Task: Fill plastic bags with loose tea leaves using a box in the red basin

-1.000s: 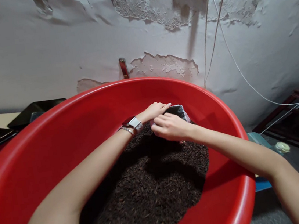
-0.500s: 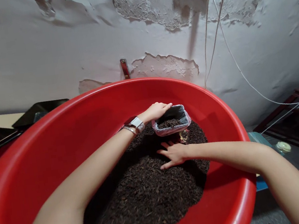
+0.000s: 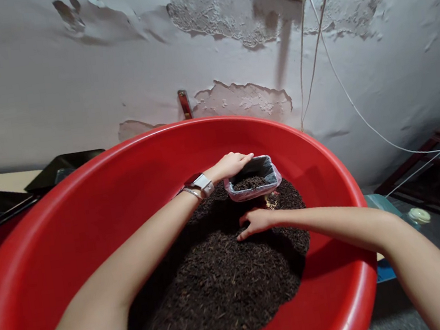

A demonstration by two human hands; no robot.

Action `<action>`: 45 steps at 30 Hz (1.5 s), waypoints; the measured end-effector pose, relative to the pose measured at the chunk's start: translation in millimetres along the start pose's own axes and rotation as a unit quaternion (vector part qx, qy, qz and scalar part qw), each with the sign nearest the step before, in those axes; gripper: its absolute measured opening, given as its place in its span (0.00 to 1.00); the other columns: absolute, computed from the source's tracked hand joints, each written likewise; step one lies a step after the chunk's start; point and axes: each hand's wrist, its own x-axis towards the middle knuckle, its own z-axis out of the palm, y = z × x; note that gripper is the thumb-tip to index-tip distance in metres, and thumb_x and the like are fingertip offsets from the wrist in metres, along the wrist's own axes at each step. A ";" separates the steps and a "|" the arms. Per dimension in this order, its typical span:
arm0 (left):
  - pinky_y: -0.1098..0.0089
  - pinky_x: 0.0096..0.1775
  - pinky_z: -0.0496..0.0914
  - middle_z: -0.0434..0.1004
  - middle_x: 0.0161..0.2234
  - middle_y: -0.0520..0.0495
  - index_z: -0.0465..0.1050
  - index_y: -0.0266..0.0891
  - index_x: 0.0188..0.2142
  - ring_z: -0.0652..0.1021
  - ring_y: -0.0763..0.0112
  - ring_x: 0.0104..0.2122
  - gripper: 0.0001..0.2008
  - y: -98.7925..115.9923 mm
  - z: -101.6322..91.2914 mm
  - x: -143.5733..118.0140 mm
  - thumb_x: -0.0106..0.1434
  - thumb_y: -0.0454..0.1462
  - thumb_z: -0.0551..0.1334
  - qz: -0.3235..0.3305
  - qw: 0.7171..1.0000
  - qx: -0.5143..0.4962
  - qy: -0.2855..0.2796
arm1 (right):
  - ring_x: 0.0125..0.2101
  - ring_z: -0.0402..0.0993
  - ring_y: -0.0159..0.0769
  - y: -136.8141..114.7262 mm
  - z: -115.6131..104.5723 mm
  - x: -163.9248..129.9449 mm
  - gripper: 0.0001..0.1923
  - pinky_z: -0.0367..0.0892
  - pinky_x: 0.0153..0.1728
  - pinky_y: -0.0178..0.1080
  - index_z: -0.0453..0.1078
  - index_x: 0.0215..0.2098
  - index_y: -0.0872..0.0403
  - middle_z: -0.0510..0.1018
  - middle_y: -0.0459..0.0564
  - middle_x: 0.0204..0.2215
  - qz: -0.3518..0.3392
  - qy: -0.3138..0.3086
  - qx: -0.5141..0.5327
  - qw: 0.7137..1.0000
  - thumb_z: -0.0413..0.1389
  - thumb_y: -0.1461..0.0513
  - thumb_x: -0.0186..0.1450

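Partly done, by the look of it. Small clear plastic bag (image 3: 252, 178) at far side of red tub (image 3: 339, 257), only partly filled with dark loose tea (image 3: 221, 290). Left hand (image 3: 231, 164) gripping bag's rim. Right hand (image 3: 257, 220) loosely cupped, digging into heap just near of bag. Plenty left.

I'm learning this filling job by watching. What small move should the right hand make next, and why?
Probably close the right hand on a handful of the dark loose material under it and lift it to the small container; the left hand holds it, only part full.
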 end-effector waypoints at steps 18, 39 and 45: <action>0.71 0.36 0.64 0.78 0.40 0.40 0.76 0.37 0.41 0.76 0.64 0.35 0.28 4.2 -2.6 -1.6 0.66 0.49 0.41 -0.010 1.000 -0.007 -0.007 | 0.49 0.65 0.52 4.0 1.0 -2.2 0.48 0.64 0.45 0.46 0.60 0.53 0.58 0.66 0.61 0.52 0.020 -0.004 0.048 0.999 0.55 0.36 0.44; 0.71 0.38 0.64 0.77 0.41 0.41 0.75 0.36 0.44 0.75 0.62 0.38 0.29 -3.5 2.7 2.7 0.65 0.50 0.41 -0.005 1.000 0.000 -0.004 | 0.50 0.65 0.56 -14.9 7.5 -13.0 0.59 0.66 0.45 0.48 0.51 0.61 0.59 0.66 0.64 0.53 -0.036 -0.068 0.027 0.997 0.54 0.33 0.41; 0.72 0.35 0.64 0.78 0.39 0.42 0.75 0.37 0.42 0.76 0.64 0.36 0.29 -4.7 3.0 2.6 0.65 0.50 0.41 -0.004 1.000 -0.010 -0.002 | 0.47 0.68 0.53 -17.9 10.5 -10.2 0.54 0.66 0.44 0.46 0.54 0.58 0.60 0.68 0.64 0.50 -0.068 -0.071 -0.002 0.995 0.58 0.38 0.43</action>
